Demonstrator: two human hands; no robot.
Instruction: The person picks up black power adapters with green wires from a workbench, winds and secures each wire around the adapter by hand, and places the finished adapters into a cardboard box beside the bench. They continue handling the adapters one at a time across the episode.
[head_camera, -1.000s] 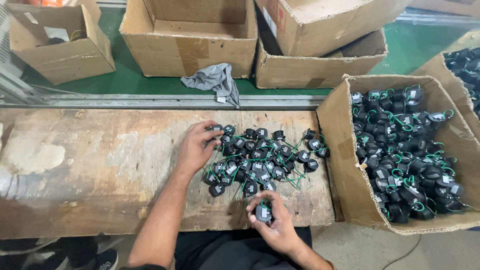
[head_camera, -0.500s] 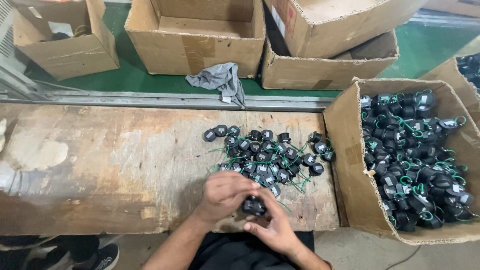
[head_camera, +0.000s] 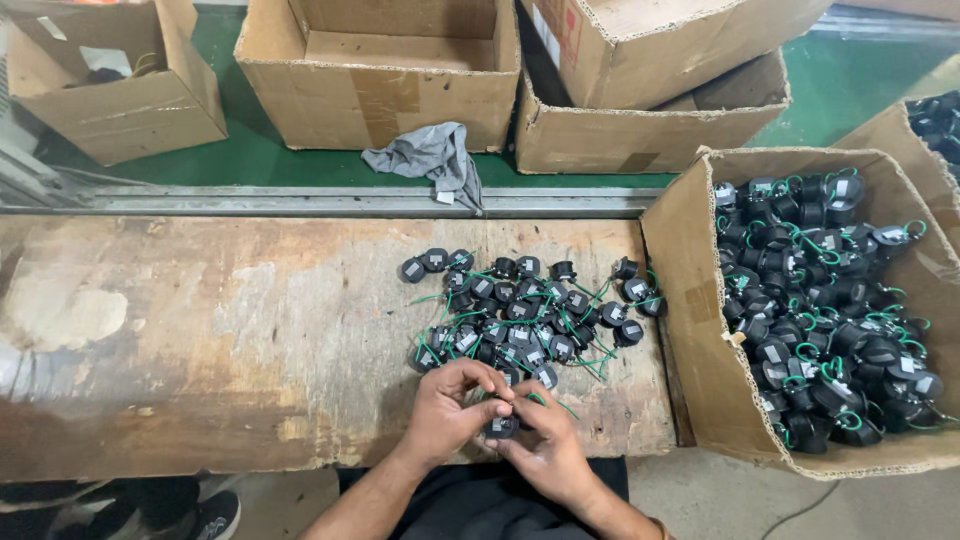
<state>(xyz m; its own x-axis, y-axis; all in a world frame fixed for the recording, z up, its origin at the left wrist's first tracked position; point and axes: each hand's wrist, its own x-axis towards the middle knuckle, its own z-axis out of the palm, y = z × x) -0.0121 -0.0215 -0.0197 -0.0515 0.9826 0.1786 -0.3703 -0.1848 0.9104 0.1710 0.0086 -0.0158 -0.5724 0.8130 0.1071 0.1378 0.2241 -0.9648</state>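
In the head view, both hands meet at about six o'clock, at the near edge of a worn wooden workbench (head_camera: 200, 330). The left hand (head_camera: 450, 410) curls its fingers down onto a small black round part (head_camera: 500, 427), and the right hand (head_camera: 545, 450) comes up against it from the five o'clock side, its fingers pinched on the same part; the two hands touch each other around it. A thin green wire loop (head_camera: 545, 402) sticks out just beside the fingers.

Directly at twelve o'clock from the hands, just beyond them, lies a loose pile of black parts with green wires (head_camera: 530, 310), spread across the bench top. At three o'clock stands an open cardboard box (head_camera: 700, 310), touching the bench's end and heaped with the same black parts. Farther off, toward twelve o'clock past a metal rail (head_camera: 300, 202), a crumpled grey cloth (head_camera: 425, 158) lies on the green floor (head_camera: 250, 155), with several more open cardboard cartons (head_camera: 390, 85) standing behind it.
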